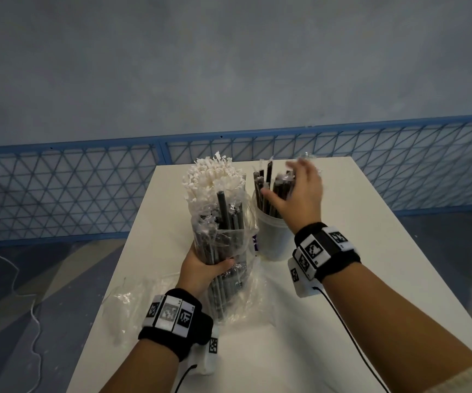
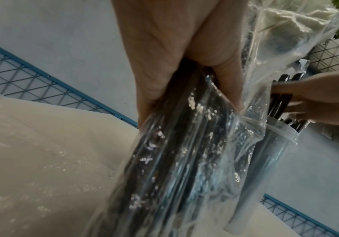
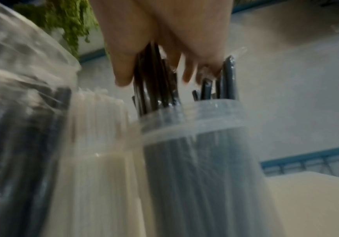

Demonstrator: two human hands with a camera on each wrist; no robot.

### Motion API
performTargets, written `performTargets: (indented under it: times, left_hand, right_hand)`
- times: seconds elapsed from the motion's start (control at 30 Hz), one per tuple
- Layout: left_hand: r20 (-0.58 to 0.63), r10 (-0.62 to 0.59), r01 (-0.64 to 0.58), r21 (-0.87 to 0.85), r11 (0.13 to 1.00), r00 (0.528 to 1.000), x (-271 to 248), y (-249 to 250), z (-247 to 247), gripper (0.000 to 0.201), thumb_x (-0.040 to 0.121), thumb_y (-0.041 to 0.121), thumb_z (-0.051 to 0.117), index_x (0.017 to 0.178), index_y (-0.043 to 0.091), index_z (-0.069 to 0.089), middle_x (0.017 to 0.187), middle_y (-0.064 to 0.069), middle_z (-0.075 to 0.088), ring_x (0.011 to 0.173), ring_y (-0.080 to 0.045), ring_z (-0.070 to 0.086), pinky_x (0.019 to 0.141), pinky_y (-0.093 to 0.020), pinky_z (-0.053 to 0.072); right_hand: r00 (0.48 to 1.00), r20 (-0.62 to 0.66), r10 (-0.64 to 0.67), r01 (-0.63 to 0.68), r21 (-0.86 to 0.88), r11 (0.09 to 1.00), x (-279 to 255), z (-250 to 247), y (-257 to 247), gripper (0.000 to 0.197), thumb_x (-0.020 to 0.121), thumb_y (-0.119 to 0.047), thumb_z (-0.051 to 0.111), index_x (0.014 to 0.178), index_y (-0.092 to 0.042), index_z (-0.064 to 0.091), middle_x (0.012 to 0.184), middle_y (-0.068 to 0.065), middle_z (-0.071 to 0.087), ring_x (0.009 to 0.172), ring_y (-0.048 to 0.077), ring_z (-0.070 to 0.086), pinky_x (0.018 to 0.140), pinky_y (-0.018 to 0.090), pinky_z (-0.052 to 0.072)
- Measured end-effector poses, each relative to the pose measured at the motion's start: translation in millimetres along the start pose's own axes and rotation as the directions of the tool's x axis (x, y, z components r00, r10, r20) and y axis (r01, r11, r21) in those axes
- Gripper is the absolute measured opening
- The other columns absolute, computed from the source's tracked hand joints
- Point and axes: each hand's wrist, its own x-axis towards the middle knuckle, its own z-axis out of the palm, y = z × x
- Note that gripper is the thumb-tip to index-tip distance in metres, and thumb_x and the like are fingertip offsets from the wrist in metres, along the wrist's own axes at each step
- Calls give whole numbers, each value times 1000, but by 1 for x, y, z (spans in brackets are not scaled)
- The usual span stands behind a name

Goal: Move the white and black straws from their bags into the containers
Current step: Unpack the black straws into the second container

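Note:
My left hand [image 1: 200, 270] grips a clear plastic bag of black straws [image 1: 223, 236], held upright near the middle of the white table [image 1: 356, 222]. In the left wrist view its fingers [image 2: 184, 72] wrap the bag [image 2: 184, 160]. Behind the bag a bunch of white straws [image 1: 215, 177] stands in a translucent container [image 3: 95, 168]. To the right, a second translucent container [image 1: 271, 239] holds black straws [image 3: 195, 160]. My right hand [image 1: 288, 185] is over their tops, blurred, thumb and fingers spread and straight on either side of several straws [image 3: 154, 78].
An empty crumpled clear bag [image 1: 132, 302] lies on the table left of my left wrist. A blue mesh fence [image 1: 59, 188] runs behind the table in front of a grey wall. Loose cords lie on the floor at the left [image 1: 33, 321]. Green foliage [image 3: 63, 20] shows overhead.

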Motion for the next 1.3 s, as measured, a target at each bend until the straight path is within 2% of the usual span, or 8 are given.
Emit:
performTargets:
  times: [0.1,0.2,0.3,0.57,0.8,0.93,1.07,1.3]
  left_hand:
    - [-2,9,-9,-6,1000,1000,-1,0,0,50,61,-4,83,104,13,63,96,1,72,90,-15,68,70,-20,55]
    - [-21,25,-25,-4,1000,999,0,-2,2,60,58,0,86,112,6,61,102,-6,72,95,-20,69,74,-26,55]
    - [-30,36,-35,20,999,999,1,-3,5,75,46,18,90,114,9,60,104,-6,72,97,-19,69,82,-35,55]
    - [63,30,-33,49,998,998,-3,-2,7,63,58,4,87,114,12,60,103,-1,72,99,-18,68,81,-29,55]
    - [143,0,-3,21,1000,990,-5,-2,0,82,43,22,87,118,3,59,107,-11,72,101,-25,68,89,-40,55]
    - [139,15,-19,23,1000,990,-6,-3,1,74,48,13,85,116,1,58,106,-12,71,102,-27,68,89,-39,55]
    - [138,26,-28,9,1000,990,-4,-4,2,79,45,24,88,116,4,60,106,-10,72,101,-25,68,88,-39,55]
    - [139,40,-42,11,999,989,-1,-3,5,78,46,29,88,115,4,61,107,-12,71,102,-26,67,89,-43,54]
  right_hand:
    - [924,-325,-201,272,192,943,-23,-19,-28,29,83,-26,65,105,-8,58,108,1,54,101,11,49,91,18,38]
    - [957,37,-287,264,295,918,-47,-18,-47,10,88,-13,60,92,-7,66,87,6,68,76,4,55,72,6,41]
    - [918,350,-187,139,157,978,-56,-4,-48,24,89,-19,59,110,-7,63,101,7,69,88,13,61,78,12,43]
    - [865,502,-18,54,-57,997,-46,-2,-50,61,84,-33,65,133,-7,40,115,15,64,101,27,62,83,34,50]
    - [732,681,-18,-69,100,993,-36,-5,-43,48,75,-35,74,118,-18,58,120,0,60,95,9,50,78,22,37]
    - [755,650,-87,-12,146,989,-40,-2,-33,59,67,-30,82,119,-18,56,115,-3,53,108,16,46,89,28,39]
    - [786,607,-119,-47,250,967,-48,2,-25,42,62,-24,85,94,-32,59,92,-15,56,106,26,53,97,45,42]
    - [863,501,-69,-74,261,963,-56,18,-20,68,48,-54,78,108,-24,63,106,4,64,103,31,56,93,48,45]
